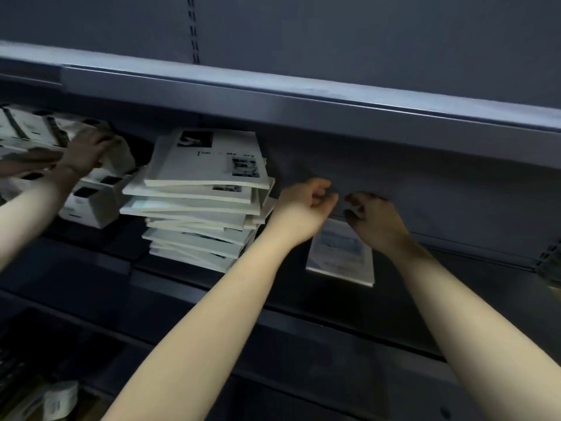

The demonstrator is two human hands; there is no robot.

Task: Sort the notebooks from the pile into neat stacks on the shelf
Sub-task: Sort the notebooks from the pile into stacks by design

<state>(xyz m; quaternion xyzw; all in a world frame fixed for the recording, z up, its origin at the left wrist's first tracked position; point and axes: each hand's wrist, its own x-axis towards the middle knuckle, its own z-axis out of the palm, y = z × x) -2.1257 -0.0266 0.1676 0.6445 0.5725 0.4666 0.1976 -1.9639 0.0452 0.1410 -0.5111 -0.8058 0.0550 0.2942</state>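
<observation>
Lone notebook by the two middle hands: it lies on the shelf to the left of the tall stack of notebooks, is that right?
Not quite. The lone notebook lies on the shelf to the right of the tall stack of notebooks, not to the left. The head view shows it.

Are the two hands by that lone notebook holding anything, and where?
The left hand and right hand curl over the far edge of the lone notebook flat on the shelf; whether they grip it cannot be told.

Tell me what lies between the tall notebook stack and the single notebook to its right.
The person's left hand and wrist, over the dark shelf; the head view shows it.
</observation>
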